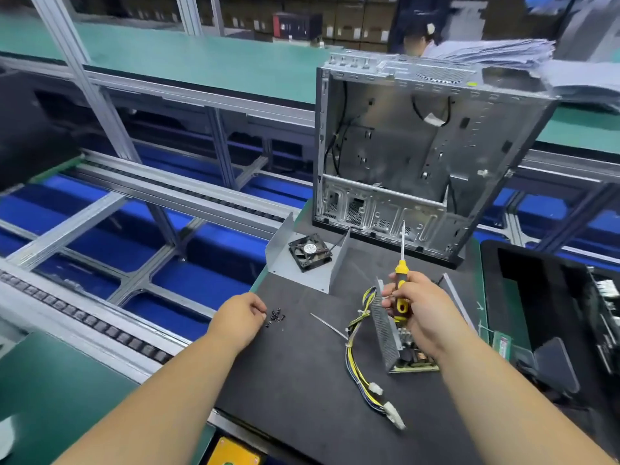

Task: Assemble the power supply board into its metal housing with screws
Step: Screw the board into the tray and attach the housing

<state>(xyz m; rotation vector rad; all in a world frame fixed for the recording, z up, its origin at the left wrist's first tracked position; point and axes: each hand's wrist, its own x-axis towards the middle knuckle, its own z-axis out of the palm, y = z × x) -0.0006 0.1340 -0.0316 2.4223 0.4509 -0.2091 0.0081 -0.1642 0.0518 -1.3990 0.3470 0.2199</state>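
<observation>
Head view, my read: open grey metal computer case (pixel 419 156) upright at far edge of black work mat (pixel 302 380); grey folded metal housing cover (pixel 302 263) with black fan (pixel 309 251) before it; power supply board in perforated metal housing (pixel 391 333) beside my right hand, yellow-black wire bundle (pixel 360 350) trailing left; right hand (pixel 416 310) grips yellow-black screwdriver (pixel 401 290), tip up; left hand (pixel 240 317) curled beside small black screws (pixel 275 317); can't tell whether pinching one.
</observation>
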